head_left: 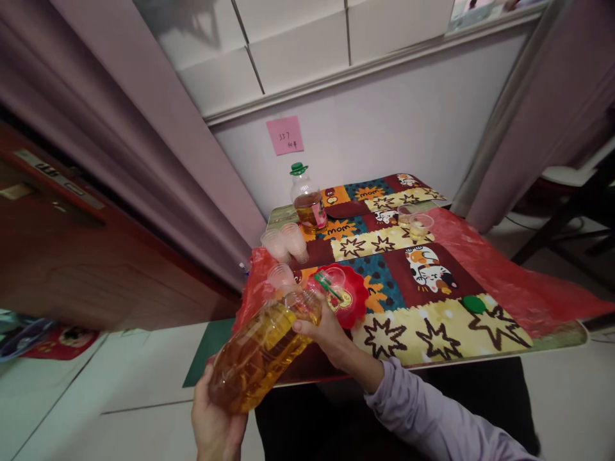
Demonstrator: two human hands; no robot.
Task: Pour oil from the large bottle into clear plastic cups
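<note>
A large clear plastic bottle [264, 352] of golden-yellow liquid lies tilted between both hands over the table's near left edge, its neck end up and away from me. My left hand [216, 410] supports its base from below. Around the neck end is my right hand [329, 333], thumb on the near side. Just beyond it sits a red scalloped plate [358, 304] with a clear plastic cup [335, 276] and green strips over it. Another clear cup [280, 275] stands by the bottle's shoulder. The bottle's mouth is hard to make out. A round green cap [474, 304] lies at the right.
A second bottle [310, 208] with a green cap stands at the back, part full. Stacked clear cups [292, 240] are left of centre; more cups [420, 225] stand back right. Red plastic sheet [519, 275] hangs off the right side. A pink note [285, 135] marks the wall.
</note>
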